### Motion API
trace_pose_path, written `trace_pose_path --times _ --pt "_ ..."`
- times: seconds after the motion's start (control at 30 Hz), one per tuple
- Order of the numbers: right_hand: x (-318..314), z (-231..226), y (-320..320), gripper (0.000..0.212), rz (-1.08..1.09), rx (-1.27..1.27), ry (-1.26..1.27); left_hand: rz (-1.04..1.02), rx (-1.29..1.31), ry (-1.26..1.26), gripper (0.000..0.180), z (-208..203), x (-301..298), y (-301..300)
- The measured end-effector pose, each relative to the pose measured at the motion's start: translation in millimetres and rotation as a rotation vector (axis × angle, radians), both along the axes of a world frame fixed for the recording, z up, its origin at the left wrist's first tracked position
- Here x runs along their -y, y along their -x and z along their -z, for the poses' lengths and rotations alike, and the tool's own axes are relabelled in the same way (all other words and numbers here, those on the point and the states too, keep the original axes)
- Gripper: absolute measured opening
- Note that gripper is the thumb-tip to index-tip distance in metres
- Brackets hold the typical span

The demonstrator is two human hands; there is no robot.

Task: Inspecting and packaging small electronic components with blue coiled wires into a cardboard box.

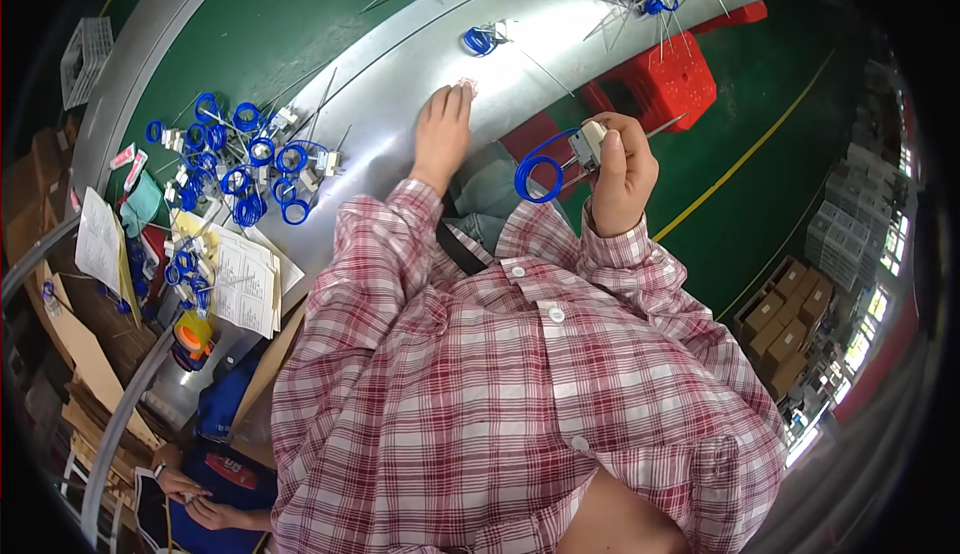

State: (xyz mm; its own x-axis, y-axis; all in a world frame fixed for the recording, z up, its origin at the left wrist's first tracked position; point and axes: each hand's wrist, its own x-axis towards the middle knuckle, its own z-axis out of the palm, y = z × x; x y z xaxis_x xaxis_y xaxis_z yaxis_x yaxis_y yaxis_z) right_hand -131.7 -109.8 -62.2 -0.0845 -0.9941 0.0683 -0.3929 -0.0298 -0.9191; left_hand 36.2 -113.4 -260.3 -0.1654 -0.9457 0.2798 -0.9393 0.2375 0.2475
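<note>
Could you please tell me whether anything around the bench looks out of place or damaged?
Nothing looks clearly spilled or damaged. Two things stand out slightly: the printed sheets on the left are fanned unevenly rather than squared, and one blue-coiled component lies apart from the heaps, beyond the left hand.

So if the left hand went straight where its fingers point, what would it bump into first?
Probably the round, shiny blue coil with a white block, lying ahead of the left hand on the silver metal table. Depth is unclear, so it might pass over it.
</note>
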Motion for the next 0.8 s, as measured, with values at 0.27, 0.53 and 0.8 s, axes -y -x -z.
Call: trace_pose_path --times 0.27,0.53,0.8 --pt "-9.9 0.2 -51.2 0.022 -0.29 0.159 -0.213 -0.424 -0.14 -0.389 0.051 -51.3 -34.0 7.0" --pt "-2.1 85.3 -162.2 0.031 -0.773 0.271 -0.778 -0.903 -0.488 -0.41 0.021 -266.2 -283.3 -90.6" --pt "-41.1 142.0 -258.7 0.03 -0.953 0.214 -0.891 -1.713 -0.448 -1.078 0.033 -128.3 -487.3 -104.4"
